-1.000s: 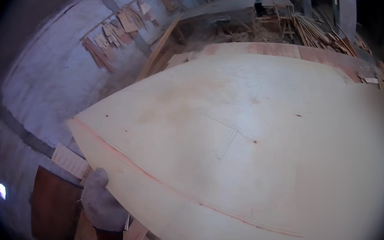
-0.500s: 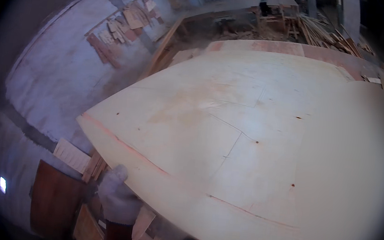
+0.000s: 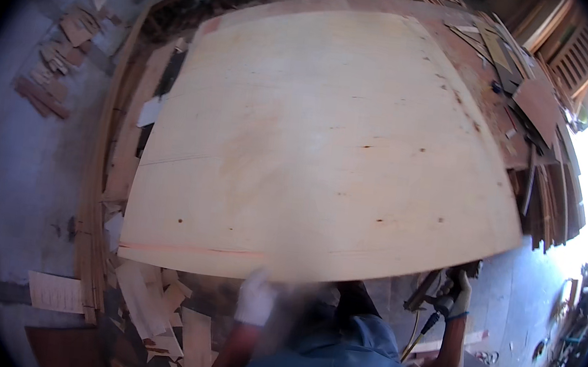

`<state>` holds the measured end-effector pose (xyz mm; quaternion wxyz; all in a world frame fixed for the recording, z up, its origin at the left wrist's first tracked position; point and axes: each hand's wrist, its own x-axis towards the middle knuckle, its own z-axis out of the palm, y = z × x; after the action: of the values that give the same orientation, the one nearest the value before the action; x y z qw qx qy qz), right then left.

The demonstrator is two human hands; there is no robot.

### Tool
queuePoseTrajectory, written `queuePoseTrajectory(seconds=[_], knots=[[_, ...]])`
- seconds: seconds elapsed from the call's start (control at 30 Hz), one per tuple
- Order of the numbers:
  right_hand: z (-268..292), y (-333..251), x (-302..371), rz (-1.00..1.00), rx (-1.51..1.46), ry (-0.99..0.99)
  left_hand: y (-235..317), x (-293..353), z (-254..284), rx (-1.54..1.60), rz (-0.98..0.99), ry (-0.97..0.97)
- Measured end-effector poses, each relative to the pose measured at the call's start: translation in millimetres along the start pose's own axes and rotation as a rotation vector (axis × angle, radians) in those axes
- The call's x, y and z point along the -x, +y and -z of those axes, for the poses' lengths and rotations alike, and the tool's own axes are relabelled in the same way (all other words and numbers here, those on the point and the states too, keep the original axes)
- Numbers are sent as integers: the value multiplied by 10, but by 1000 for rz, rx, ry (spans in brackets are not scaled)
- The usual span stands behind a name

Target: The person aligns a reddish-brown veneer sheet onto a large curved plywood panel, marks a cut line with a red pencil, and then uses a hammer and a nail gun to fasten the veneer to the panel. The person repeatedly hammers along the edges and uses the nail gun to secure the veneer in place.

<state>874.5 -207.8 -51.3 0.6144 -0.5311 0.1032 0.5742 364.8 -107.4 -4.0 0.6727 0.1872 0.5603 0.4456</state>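
Note:
A large pale plywood sheet (image 3: pixel 299 134) with a faint red line near its front edge lies over the worktable. My left hand (image 3: pixel 256 299), in a white glove, is at the sheet's near edge, with a fingertip overlapping the top face; the fingers beneath are hidden. To the right, below the same edge, my gloved right hand (image 3: pixel 460 298) is closed around a dark nail gun (image 3: pixel 424 290). A yellow and black air hose (image 3: pixel 428 325) trails down from it. Part of the tool is hidden under the sheet.
Wood offcuts (image 3: pixel 180 315) are heaped below the near left edge. A long wooden rail (image 3: pixel 104 163) runs along the left. Scrap strips and boards (image 3: pixel 506 70) lie on the reddish tabletop (image 3: pixel 458 57) at far right. More scraps (image 3: pixel 56 62) lie on the floor.
The view has swung right and down, bringing my right hand with the nail gun into sight. My left hand now shows farther from the sheet's left corner, still at the near edge.

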Motion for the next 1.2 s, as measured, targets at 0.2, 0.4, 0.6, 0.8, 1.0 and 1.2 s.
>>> queuePoseTrajectory(seconds=[0.2,0.4,0.6,0.8,1.0,1.2], knots=[[571,-235,1398,251,244,270,-1163,-894,1181,-409,-192,-185],[-379,-846,1270,666,1385,332,-366,-355,622,-323,481,-295],[-1768,-1175,-129,956,1828,52,339,-180,-686,-1317,-138,-500],[-1269,-2051,-1474,1200,1569,118,212,-1179,-1987,-1457,-795,-9],[244,-3643,-1916,580,1436,848,164,-2336,-2613,-1539,-1145,342],[289,-3709,-2292,291,587,324,173,-2185,-2599,-1505,-1039,452]])
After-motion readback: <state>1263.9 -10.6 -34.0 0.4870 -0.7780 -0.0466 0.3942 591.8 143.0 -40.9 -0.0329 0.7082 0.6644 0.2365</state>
